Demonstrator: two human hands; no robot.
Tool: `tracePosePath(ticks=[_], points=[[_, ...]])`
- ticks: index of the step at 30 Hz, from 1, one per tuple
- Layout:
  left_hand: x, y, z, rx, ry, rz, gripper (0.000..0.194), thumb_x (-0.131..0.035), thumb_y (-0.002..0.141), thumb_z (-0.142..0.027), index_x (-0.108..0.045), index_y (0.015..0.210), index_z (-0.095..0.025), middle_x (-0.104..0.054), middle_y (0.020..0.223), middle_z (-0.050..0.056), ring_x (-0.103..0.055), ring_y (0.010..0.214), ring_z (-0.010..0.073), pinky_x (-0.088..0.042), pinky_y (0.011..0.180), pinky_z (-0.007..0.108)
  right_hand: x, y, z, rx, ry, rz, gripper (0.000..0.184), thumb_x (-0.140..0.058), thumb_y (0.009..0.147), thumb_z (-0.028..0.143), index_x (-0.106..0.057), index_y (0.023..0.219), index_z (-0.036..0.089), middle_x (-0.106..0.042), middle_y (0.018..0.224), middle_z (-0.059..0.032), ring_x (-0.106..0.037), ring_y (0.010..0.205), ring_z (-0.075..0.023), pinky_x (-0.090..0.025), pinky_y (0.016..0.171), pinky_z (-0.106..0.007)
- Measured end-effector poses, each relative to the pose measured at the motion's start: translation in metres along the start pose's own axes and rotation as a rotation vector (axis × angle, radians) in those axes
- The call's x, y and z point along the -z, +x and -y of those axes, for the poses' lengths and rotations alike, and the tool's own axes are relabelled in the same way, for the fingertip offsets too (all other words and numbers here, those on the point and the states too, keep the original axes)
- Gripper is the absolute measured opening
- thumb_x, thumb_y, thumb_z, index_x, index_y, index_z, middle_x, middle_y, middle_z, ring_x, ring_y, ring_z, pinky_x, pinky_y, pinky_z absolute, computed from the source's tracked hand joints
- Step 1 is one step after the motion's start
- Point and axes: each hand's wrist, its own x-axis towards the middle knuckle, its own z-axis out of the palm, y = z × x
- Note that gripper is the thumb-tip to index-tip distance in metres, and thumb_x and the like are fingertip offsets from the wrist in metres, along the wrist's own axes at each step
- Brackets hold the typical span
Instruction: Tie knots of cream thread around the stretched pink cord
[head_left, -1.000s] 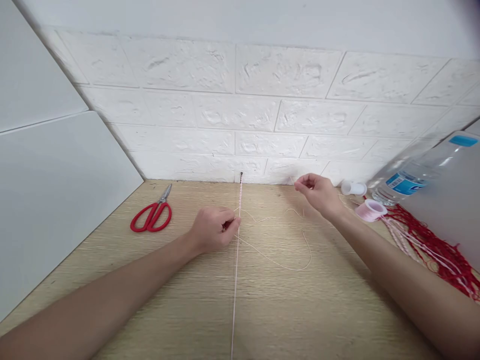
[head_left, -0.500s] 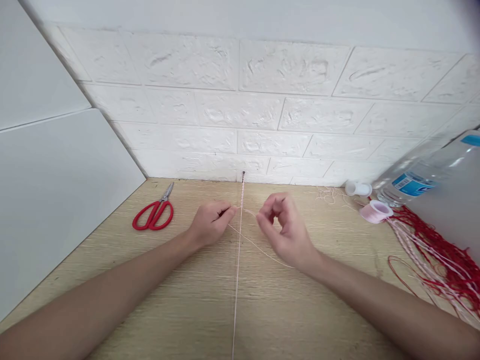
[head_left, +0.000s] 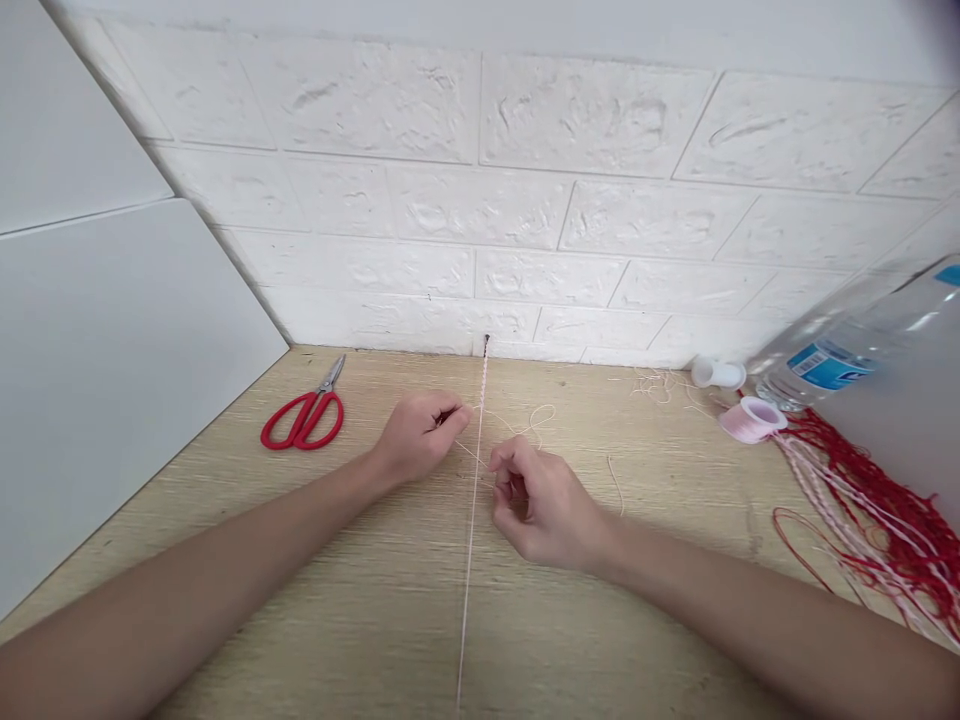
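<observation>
A thin pale pink cord [head_left: 470,560] runs taut from a dark fixing point at the wall's foot toward me, its far part [head_left: 484,380] braided. My left hand [head_left: 424,435] is closed just left of the cord, pinching a fine light thread [head_left: 499,418] at the end of the braid. My right hand [head_left: 547,500] is right of the cord and lower, fingers curled, thumb and index fingertip apart. A stretch of the thread crosses the cord toward its fingertips; I cannot make out firm contact. A loose loop of thread lies above this hand, and another piece shows behind it.
Red-handled scissors [head_left: 306,415] lie on the wooden tabletop [head_left: 337,610] at left. At right are a white spool [head_left: 718,374], a pink thread spool [head_left: 752,420], a clear bottle [head_left: 832,360] and a heap of red cords [head_left: 892,510]. A white brick-pattern wall [head_left: 420,210] borders the back.
My right hand has moved down and left toward the cord, leaving the thread end it was near as a loop on the table. My left hand keeps its pinch; the view has tilted slightly.
</observation>
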Motion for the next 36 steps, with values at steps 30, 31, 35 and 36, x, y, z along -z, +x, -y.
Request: tracePosePath(ticks=[30,31,35,36], points=[[0.025,0.010,-0.005,0.018,-0.211,0.619,0.014,-0.066,0.077,-0.029,-0.064,0.072,-0.017,-0.058,0.078,0.001,-0.053,0.066,0.0112,-0.040,0.055,0.022,-0.005,0.005,-0.009,0.026,-0.133,-0.032,0.011,-0.047,0.092,0.014,-0.043,0.084,0.021,-0.055,0.072,0.0009,-0.047,0.063,-0.0126,-0.034,0.058,-0.024],[0.025,0.011,-0.003,0.048,-0.236,0.630,0.014,-0.067,0.077,-0.030,-0.064,0.072,-0.017,-0.058,0.077,0.000,-0.052,0.066,0.0111,-0.040,0.055,0.023,-0.005,0.005,-0.009,0.023,-0.135,-0.028,0.011,-0.047,0.092,0.014,-0.043,0.084,0.021,-0.055,0.073,0.0008,-0.047,0.063,-0.0126,-0.034,0.058,-0.024],[0.027,0.017,0.008,0.231,-0.446,0.592,0.018,-0.069,0.076,-0.033,-0.063,0.075,-0.016,-0.055,0.069,-0.001,-0.048,0.062,0.0101,-0.036,0.056,0.023,-0.004,0.005,-0.009,0.019,-0.137,-0.020,0.010,-0.046,0.092,0.013,-0.044,0.085,0.020,-0.055,0.074,0.0003,-0.048,0.064,-0.0125,-0.035,0.059,-0.024],[0.027,0.018,0.011,0.303,-0.528,0.547,0.018,-0.070,0.076,-0.033,-0.062,0.075,-0.016,-0.056,0.069,-0.001,-0.048,0.062,0.0098,-0.036,0.056,0.023,-0.004,0.005,-0.009,0.020,-0.135,-0.018,0.010,-0.045,0.092,0.013,-0.044,0.085,0.020,-0.055,0.075,0.0002,-0.048,0.064,-0.0125,-0.035,0.060,-0.024]])
